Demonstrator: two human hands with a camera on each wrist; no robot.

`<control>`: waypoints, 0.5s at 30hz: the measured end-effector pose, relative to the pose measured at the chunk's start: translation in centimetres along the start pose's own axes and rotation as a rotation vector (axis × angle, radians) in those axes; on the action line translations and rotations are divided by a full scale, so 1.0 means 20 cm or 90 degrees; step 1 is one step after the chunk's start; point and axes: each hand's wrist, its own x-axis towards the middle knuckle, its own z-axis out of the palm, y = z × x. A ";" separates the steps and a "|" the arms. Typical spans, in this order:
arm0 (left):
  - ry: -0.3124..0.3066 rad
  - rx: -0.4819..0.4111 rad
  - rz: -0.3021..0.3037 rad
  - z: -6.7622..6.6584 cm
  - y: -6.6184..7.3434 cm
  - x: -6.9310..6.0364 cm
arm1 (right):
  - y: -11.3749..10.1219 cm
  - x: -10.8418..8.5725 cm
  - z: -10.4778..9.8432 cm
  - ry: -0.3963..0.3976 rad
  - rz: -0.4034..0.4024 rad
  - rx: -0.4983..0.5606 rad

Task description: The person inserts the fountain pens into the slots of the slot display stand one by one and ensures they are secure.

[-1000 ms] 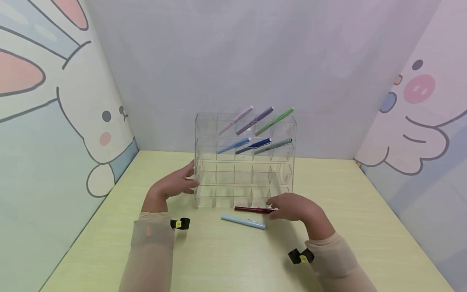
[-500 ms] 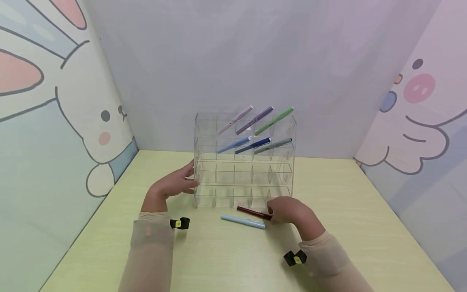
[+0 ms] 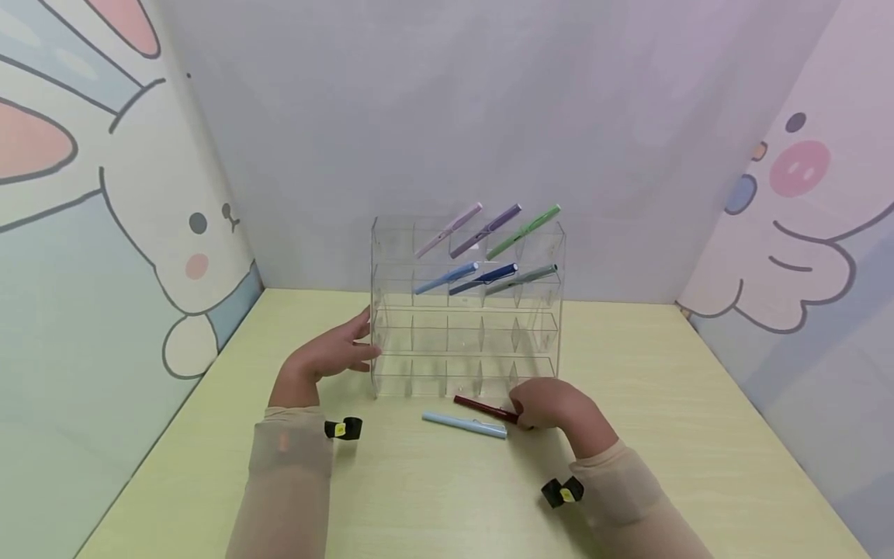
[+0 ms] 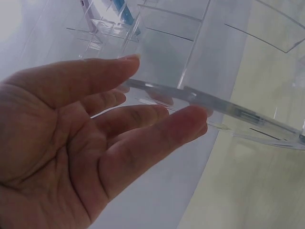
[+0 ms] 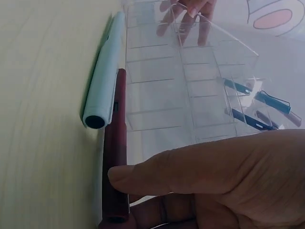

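A dark red pen (image 3: 485, 408) lies slanted in front of the clear rack (image 3: 464, 341). My right hand (image 3: 555, 405) pinches its right end; in the right wrist view the thumb (image 5: 121, 177) presses on the barrel, with fingers curled beneath. Just nearer to me, a light blue pen (image 3: 464, 425) rests on the table, beside the red one. At the rack's left side is my left hand (image 3: 334, 351), its fingers extended and touching the side panel. The left wrist view has the panel's edge (image 4: 238, 110) running close to the thumb and fingertips.
Several pens lean in the rack's upper two tiers, among them a green pen (image 3: 524, 232) and a navy pen (image 3: 483, 279). The lower two tiers show bare clear dividers. Pale yellow table (image 3: 419, 505) surrounds the rack, with a grey wall (image 3: 447, 116) behind.
My right hand has closed on the red pen's right end and drawn it slightly toward me, so the pen now lies slanted. The left hand stays at the rack's side.
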 end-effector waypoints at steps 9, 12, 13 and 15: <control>0.001 -0.001 0.001 0.00 -0.01 0.00 | -0.01 -0.06 -0.07 -0.026 0.020 0.093; 0.000 -0.007 0.006 0.00 -0.01 0.00 | -0.01 -0.08 -0.08 -0.035 0.017 0.101; -0.001 -0.008 0.009 0.00 -0.01 0.00 | -0.01 -0.08 -0.08 -0.036 0.015 0.099; -0.002 -0.011 0.010 0.00 -0.01 0.00 | 0.00 -0.09 -0.09 -0.029 0.006 0.091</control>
